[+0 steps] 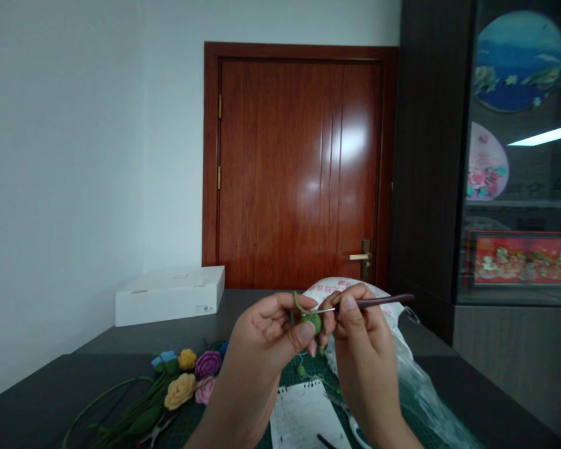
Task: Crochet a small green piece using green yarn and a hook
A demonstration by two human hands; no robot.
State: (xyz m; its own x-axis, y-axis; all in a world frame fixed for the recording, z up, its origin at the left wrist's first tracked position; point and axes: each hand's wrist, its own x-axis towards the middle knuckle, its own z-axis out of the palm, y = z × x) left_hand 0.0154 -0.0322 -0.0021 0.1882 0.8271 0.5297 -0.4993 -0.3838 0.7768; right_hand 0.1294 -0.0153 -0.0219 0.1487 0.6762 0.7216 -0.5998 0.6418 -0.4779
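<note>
My left hand (273, 337) pinches a small round piece of green crochet work (312, 322) between thumb and fingers. A strand of green yarn (297, 302) loops over its index finger. In my right hand (362, 337) is a crochet hook (378, 302) with a dark handle, gripped near the middle. The hook's thin metal shaft points left, and its tip meets the top of the green piece. The exact stitch at the tip is too small to make out. Both hands are raised above the table, close together.
Crocheted flowers (180, 391) with green stems lie at the left. A written notepad (303, 415) rests on the green cutting mat (290, 374), with scissors (355, 430) beside it. Behind my right hand is a white plastic bag (402, 327). A white box (168, 298) stands at the back left.
</note>
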